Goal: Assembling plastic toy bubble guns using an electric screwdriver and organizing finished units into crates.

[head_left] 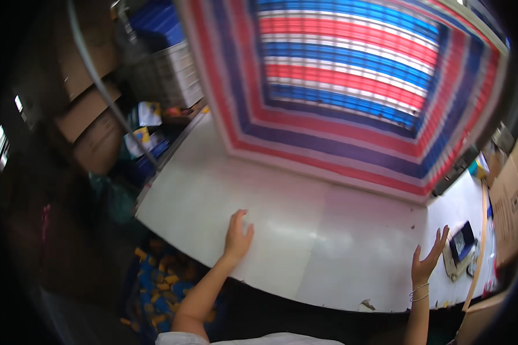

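Note:
My left hand [237,236] hovers over or rests on the white tabletop [276,253], left of its middle. Its fingers are apart and nothing is in it. Toward the table's right end is my right hand [428,260], fingers spread and raised, also holding nothing, with a thin bracelet on the wrist. Close by its right side lies a small dark blue flat item [461,241] on top of a pale object [456,264]. Whether either palm touches the table I cannot tell.
A red, white and blue striped sheet [328,146] lines the wall around a barred opening behind the table. A metal pole [101,86], cardboard boxes [98,141] and a pale crate [178,72] stand left. Blue and yellow pieces [161,287] lie below. Another cardboard box [509,207] stands right.

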Demonstrator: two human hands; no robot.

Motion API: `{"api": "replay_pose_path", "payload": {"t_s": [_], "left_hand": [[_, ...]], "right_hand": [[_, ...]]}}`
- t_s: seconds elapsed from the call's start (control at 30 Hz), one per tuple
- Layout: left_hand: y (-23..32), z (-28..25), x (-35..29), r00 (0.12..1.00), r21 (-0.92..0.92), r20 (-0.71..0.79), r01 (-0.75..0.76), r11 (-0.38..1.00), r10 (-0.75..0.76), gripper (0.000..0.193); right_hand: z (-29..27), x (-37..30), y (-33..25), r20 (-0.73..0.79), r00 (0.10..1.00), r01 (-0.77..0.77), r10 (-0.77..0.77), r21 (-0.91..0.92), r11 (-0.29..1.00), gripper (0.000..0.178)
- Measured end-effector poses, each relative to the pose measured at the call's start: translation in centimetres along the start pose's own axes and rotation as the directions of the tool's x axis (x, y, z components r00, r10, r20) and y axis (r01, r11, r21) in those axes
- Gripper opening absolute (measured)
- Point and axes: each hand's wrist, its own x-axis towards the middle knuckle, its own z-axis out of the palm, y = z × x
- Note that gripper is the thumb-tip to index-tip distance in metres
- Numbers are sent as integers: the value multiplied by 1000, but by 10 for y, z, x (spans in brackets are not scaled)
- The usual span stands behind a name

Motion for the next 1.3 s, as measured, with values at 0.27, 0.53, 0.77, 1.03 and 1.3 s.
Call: {"api": "replay_pose_path", "payload": {"t_s": [0.27, 0.53, 0.77, 1.03, 1.3], "left_hand": [[-20, -54, -94, 992, 55, -125, -2, 998, 8, 40], [-28, -16, -114, 990, -68, -92, -111, 992, 104, 44], [64, 39, -82, 983, -159, 104, -136, 978, 154, 37], [163, 99, 8, 829, -50, 290, -486, 872, 479, 39], [327, 91, 21, 761, 16, 375, -576, 817, 529, 43]], "right_hand": [[9, 46, 1, -396, 918, 102, -9, 216, 971, 77], [-4, 93, -59, 68, 949, -265, 309, 703, 660, 29], [-112, 100, -32, -211, 966, -43, 147, 430, 902, 32], [-257, 158, 50, -605, 791, 12, -89, -130, 991, 36], [-464, 266, 82, -634, 503, -196, -587, -745, 638, 44]]}}
